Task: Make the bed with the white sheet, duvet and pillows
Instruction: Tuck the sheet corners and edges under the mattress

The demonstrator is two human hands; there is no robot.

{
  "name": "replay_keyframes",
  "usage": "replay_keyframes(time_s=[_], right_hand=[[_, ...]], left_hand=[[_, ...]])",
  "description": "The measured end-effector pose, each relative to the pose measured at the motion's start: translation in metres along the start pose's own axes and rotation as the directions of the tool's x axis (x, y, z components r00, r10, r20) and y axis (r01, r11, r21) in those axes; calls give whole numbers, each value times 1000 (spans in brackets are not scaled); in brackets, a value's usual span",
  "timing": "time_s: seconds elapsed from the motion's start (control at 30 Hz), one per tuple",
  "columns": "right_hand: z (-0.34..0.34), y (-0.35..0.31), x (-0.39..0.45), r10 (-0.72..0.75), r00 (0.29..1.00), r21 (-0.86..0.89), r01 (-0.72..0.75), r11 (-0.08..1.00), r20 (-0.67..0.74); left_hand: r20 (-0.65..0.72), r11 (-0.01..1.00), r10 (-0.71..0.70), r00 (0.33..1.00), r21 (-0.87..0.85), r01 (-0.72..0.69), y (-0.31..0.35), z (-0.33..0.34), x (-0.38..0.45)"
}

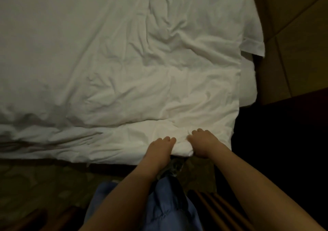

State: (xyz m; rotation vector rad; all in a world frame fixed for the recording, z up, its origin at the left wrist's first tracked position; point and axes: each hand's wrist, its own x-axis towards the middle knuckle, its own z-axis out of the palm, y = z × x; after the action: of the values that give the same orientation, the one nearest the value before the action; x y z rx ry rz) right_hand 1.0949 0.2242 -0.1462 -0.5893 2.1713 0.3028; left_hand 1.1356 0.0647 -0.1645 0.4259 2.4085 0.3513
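Note:
A creased white duvet [124, 62] covers the bed and fills most of the view. Its near edge runs along the bed's side, bunched into a thick fold. My left hand [160, 147] grips that bunched edge near the bed's right corner, fingers curled over the top. My right hand [202, 144] grips the same fold just to the right, knuckles up. A corner of white sheet [253, 44] sticks out past the duvet at the right. Below it the white mattress side [247, 85] shows. No pillows are in view.
Patterned carpet [44, 177] lies below the bed's edge. Tan wall panels [292, 35] stand at the right, with a dark gap [275, 133] beside the bed. A dark slatted wooden piece [216, 209] sits near my right arm. My blue garment [168, 204] hangs between my arms.

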Motion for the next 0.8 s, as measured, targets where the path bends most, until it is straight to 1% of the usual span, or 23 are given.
replay_keyframes(time_s=[0.07,0.13,0.23,0.3,0.47,0.57,0.7,0.8], right_hand=[[-5,0,0,4,1000,-10,-4,1000,-18],[-12,0,-1,6,1000,30,-6,1000,-4],[-24,2,-3,-38,999,78,40,996,-20],[-31,3,-6,-61,996,57,65,996,-67],[-59,3,-15,-81,991,8,82,997,-110],[-98,12,-23,-103,975,-50,95,994,-196],[-151,19,-41,-105,948,-133,67,989,-300],[-154,11,-57,-112,940,-173,58,983,-323]], left_hand=[[-14,1000,-11,1000,-17,11,0,-4,-3],[-24,999,-25,999,-22,24,0,-10,-4],[-20,999,-45,999,-2,45,-1,-25,-7],[-23,999,-54,998,6,54,-1,-35,-10],[-57,995,-96,994,19,98,0,-62,-20],[-147,990,-138,979,18,142,0,-91,-22],[-295,977,-206,933,-5,214,4,-133,-29],[-323,974,-219,921,-18,226,10,-134,-46]])
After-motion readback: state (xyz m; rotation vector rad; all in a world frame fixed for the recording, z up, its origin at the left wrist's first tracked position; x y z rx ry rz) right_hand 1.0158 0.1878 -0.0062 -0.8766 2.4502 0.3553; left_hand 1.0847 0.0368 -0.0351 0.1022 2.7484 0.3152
